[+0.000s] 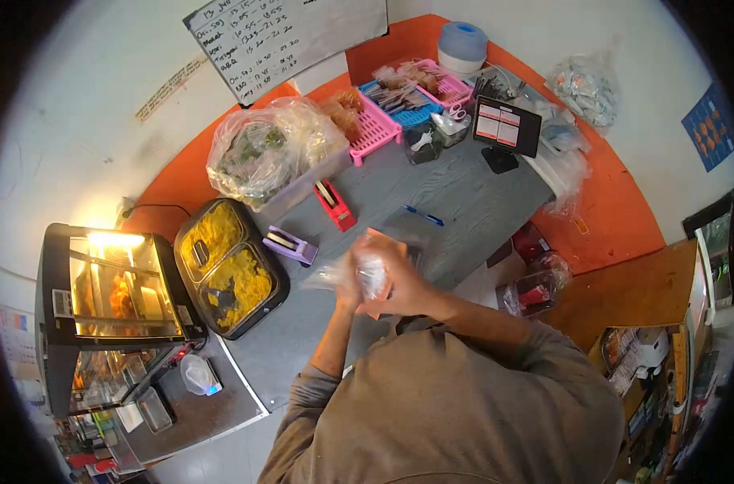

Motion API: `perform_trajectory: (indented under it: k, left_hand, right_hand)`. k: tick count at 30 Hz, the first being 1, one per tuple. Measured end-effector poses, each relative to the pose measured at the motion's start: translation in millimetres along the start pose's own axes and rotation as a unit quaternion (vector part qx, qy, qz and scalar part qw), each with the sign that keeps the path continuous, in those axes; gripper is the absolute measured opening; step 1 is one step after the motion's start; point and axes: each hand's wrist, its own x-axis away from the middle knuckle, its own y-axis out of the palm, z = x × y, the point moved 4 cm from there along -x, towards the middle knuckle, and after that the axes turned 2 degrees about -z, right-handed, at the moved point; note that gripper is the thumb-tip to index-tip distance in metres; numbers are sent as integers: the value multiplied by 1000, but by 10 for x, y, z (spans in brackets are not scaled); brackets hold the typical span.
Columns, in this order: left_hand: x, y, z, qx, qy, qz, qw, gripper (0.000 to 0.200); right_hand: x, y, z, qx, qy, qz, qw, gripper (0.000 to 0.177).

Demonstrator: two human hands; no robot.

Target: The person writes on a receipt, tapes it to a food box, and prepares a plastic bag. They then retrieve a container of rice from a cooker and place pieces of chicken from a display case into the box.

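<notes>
Over the near edge of the grey table, both hands are close together around a clear plastic bag (373,276) with something whitish inside. My left hand (348,284) is closed on the bag's left side, and loose plastic sticks out past it. My right hand (403,284) curls round the other side. Orange, paper-like material (370,309) shows below the bag and between the hands; its full shape is hidden. Beyond them lie a purple tape dispenser (290,245), a red tape dispenser (335,205) and a blue pen (423,215).
On the left stand a lit food warmer (125,282) and a black two-part tray of yellow food (231,270). Along the back are a tub of plastic-wrapped greens (258,157), pink baskets (375,129) and a tablet on a stand (508,125). A whiteboard (286,40) hangs above.
</notes>
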Motion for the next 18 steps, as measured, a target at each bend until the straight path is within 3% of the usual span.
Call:
perform_trajectory:
  k: [2, 4, 5, 7, 8, 10, 12, 13, 14, 15, 16, 17, 18]
  left_hand:
    - [-68, 35, 282, 117, 0, 15, 993, 59]
    - [-183, 69, 678, 195, -66, 3, 979, 60]
    - [-227, 179, 937, 204, -88, 4, 975, 60]
    - [-275, 424, 1358, 209, -106, 4, 972, 60]
    - [-282, 544, 1474, 214, -144, 2, 966, 57]
    - [-380, 707, 1576, 216, -180, -1, 960, 54]
    - [-436, 852, 1625, 152, -228, 24, 961, 52]
    - [-466, 961, 1742, 39, -154, 68, 985, 46]
    - [-561, 812, 1655, 34, -154, 69, 985, 46]
    - [-706, 522, 1666, -278, 33, 8, 960, 45]
    - [-776, 499, 1688, -553, 213, -57, 804, 43]
    - [-751, 917, 1988, -661, 245, -62, 706, 34]
    - [-825, 1074, 2149, -665, 245, -62, 703, 34]
  right_hand:
    - [128, -586, 103, 218, -4, 36, 975, 59]
    - [383, -1012, 457, 379, -37, 46, 923, 57]
    - [396, -1075, 522, 374, -40, 48, 925, 57]
    - [406, -1084, 610, 404, -122, -61, 905, 65]
    - [402, -1073, 724, 403, -124, -56, 905, 65]
    - [320, -1089, 899, 206, -212, 99, 950, 74]
    - [46, -1185, 842, 183, -266, 124, 938, 80]
    - [-71, -1230, 865, 117, -227, 131, 958, 79]
    - [-168, -1287, 892, 49, -187, 137, 971, 79]
    - [-211, -1301, 946, -68, -78, 98, 990, 76]
    - [-104, -1230, 1026, -72, -79, 101, 989, 76]
    - [57, -1002, 1353, -334, 147, 34, 930, 73]
    - [231, -764, 1525, -554, 354, -40, 753, 71]
